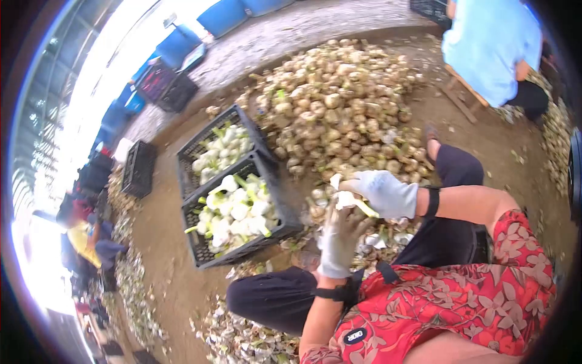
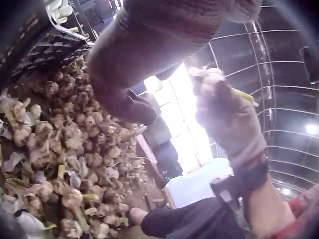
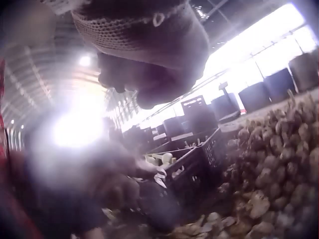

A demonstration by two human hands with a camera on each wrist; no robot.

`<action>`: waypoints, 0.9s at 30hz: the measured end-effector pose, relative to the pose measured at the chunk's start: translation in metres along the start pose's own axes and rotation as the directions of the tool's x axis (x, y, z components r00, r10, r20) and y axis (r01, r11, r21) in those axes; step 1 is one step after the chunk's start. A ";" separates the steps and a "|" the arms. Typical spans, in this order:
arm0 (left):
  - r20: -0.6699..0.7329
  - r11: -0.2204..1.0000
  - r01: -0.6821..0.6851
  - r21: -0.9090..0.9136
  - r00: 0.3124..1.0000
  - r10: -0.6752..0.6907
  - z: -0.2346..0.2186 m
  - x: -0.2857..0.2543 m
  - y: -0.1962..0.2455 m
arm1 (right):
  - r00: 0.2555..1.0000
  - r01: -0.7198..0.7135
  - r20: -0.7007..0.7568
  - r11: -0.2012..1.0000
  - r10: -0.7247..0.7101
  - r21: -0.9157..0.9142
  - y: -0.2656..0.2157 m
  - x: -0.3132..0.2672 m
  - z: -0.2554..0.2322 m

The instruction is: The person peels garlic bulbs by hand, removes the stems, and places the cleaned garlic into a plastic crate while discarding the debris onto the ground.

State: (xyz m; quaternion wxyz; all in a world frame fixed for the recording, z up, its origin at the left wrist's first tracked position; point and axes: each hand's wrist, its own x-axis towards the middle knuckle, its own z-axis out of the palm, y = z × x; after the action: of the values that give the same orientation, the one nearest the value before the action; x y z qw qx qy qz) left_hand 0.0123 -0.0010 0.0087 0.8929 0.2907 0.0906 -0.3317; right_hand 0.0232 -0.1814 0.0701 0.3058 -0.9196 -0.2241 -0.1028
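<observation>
My right hand [image 1: 385, 193], in a pale knit glove, grips a white garlic bulb [image 1: 347, 200] with a green stem [image 1: 367, 210]. The left wrist view shows this garlic bulb [image 2: 213, 79] at the fingertips of the right hand [image 2: 229, 119]. My gloved left hand [image 1: 341, 242] is just below the bulb, fingers spread and loosely bent. Up close, the left hand [image 2: 144, 55] has its fingers apart from the bulb. In the right wrist view the right hand [image 3: 149, 59] hides the bulb, and the left hand [image 3: 114, 174] is blurred by glare.
Two black crates [image 1: 203, 258] of trimmed garlic stand to the left. Beyond my knees lies a large heap of untrimmed garlic [image 1: 339, 103]. Peelings [image 1: 254, 337] litter the ground. A person in light blue [image 1: 491, 48] sits at upper right; another in yellow [image 1: 83, 242] is far left.
</observation>
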 end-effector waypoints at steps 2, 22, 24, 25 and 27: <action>0.097 0.997 -0.044 -0.068 0.994 0.050 0.029 0.005 0.004 | 0.962 -0.032 0.271 0.999 0.033 -0.006 -0.006 0.013 -0.007; -0.234 0.971 -0.046 -0.234 0.972 -0.010 0.006 0.003 0.056 | 0.950 -0.287 0.312 -0.426 -0.012 0.858 0.059 0.022 -0.006; -0.283 0.993 -0.098 -0.065 0.956 0.076 -0.018 0.007 0.028 | 0.932 -0.309 0.355 -0.348 0.075 0.885 0.061 0.024 0.003; -0.179 0.995 -0.003 -0.102 0.984 -0.015 -0.052 0.009 0.012 | 0.926 -0.308 0.358 -0.309 0.119 0.900 0.061 0.025 0.003; -0.444 0.989 0.147 0.023 0.888 -0.122 -0.039 0.007 -0.019 | 0.910 -0.273 0.331 -0.241 0.249 0.931 0.065 0.028 0.008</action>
State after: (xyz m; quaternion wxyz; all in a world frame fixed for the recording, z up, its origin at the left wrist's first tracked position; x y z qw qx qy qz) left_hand 0.0060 0.0063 -0.0343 0.8156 0.3760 0.3010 -0.3207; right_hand 0.0796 -0.2129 0.0389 0.9060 -0.3828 -0.0238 0.1788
